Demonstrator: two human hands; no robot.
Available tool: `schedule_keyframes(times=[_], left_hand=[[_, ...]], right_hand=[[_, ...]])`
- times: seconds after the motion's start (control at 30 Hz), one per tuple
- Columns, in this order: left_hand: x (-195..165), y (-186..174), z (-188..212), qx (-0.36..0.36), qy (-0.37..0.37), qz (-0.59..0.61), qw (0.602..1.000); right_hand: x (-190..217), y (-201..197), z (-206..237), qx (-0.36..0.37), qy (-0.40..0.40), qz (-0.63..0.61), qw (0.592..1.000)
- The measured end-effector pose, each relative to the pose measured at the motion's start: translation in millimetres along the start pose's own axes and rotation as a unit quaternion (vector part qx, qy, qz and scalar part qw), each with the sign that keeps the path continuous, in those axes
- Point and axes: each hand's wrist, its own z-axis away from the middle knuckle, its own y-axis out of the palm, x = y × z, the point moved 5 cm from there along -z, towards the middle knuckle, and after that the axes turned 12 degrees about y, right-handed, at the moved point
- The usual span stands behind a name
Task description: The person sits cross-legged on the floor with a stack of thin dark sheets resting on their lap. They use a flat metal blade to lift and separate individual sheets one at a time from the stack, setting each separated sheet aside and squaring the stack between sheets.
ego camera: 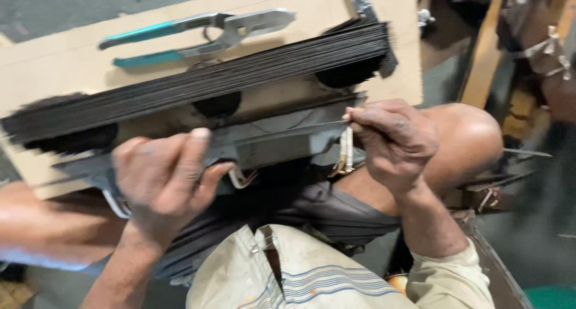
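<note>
Two hands: both busy on one grey metal strip [264, 144] that lies across the person's lap, mid-frame.
Left hand [162, 183]: lower left of centre, fingers curled and closed over the strip's left part, thumb laid along its top edge; it pins the strip down.
Right hand [393, 141]: right of centre, fingertips pinched together on a thin wire [300, 126] at the strip's right end; the wire runs leftward along the strip's upper edge.
Leads [346, 153]: a pale, flat bunch hangs just below the right fingertips; a smaller pale loop [240, 178] shows under the strip's middle, beside the left thumb.
Rod bundle [198, 87]: a thick sheaf of thin dark rods lies slantwise on the board [60, 63], from left edge to upper right, just above the strip.
Pliers [198, 36]: teal-handled, lying on the board in the upper part of the frame, well apart from both hands, untouched.
Dark pads [219, 105]: round black patches under the bundle; what they are I cannot tell.
Progress: judging from this, one wire is being seated along the strip; the big bundle suggests most of the stock is unused, so the work looks early or mid-way. Blur hides how many wires are already fitted.
</note>
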Motion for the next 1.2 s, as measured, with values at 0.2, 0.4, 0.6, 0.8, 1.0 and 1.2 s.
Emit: schedule_keyframes(times=[0.2,0.4,0.6,0.8,1.0,1.2], left_hand=[[-26,38,-76,0.061,0.134,0.059,0.987],[-12,40,-113,0.037,0.167,0.061,0.983],[0,38,-135,-0.013,0.137,0.08,0.987],[2,45,-146,-0.034,0.118,0.105,0.987],[4,53,-146,-0.031,0.11,0.124,0.986],[1,60,-145,-0.024,0.119,0.131,0.984]], right_hand=[[16,-9,-5,-0.072,-0.016,0.003,0.997],[-31,-14,-13,-0.187,0.081,-0.15,0.968],[-59,-13,-16,-0.144,0.11,-0.068,0.981],[-66,-10,-18,-0.164,0.109,-0.047,0.979],[-65,-19,-26,-0.146,0.089,-0.005,0.985],[-67,-22,-35,-0.123,0.11,-0.081,0.983]])
